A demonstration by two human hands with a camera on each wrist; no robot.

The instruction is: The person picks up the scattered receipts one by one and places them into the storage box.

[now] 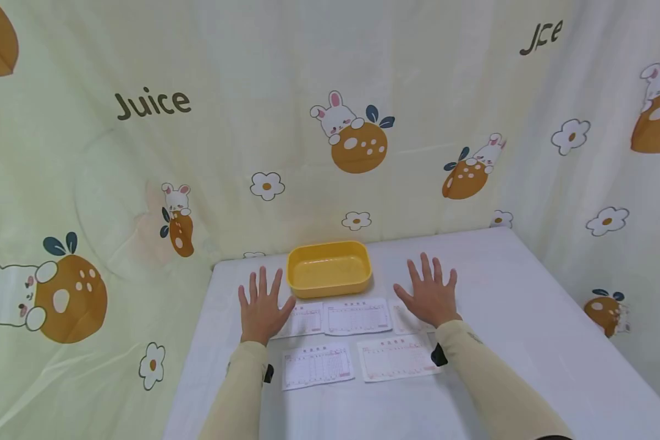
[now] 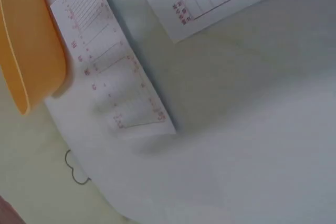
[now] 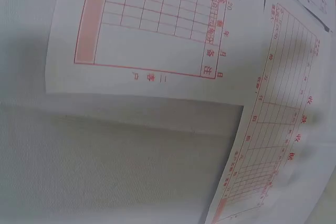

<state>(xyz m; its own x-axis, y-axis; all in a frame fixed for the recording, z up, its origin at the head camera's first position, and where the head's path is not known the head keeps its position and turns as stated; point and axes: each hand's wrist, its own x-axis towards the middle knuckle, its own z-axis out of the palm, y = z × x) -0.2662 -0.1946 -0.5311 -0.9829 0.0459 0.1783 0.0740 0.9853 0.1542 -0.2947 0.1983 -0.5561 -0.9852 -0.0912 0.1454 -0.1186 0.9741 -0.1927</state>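
My left hand [image 1: 263, 311] is held with fingers spread, palm down, over the left end of the back row of printed paper receipt slips. My right hand [image 1: 432, 296] mirrors it, fingers straight and spread, partly covering the back right slip [image 1: 403, 318]. Neither hand holds anything. Between them lies the back middle slip [image 1: 357, 316]; the back left slip [image 1: 304, 321] is partly hidden by my left thumb. Nearer me lie a front left slip [image 1: 317, 366] and a front right slip [image 1: 397, 359]. In the right wrist view, two red-printed slips [image 3: 152, 30] overlap or meet at a corner.
A shallow yellow plastic tray [image 1: 332, 289] stands behind the slips, near the back edge of the white-covered table [image 1: 495, 269]. A curtain [image 1: 286, 140] printed with rabbits, oranges and flowers hangs behind and along the sides. Black bands [image 1: 439, 355] sit on both wrists.
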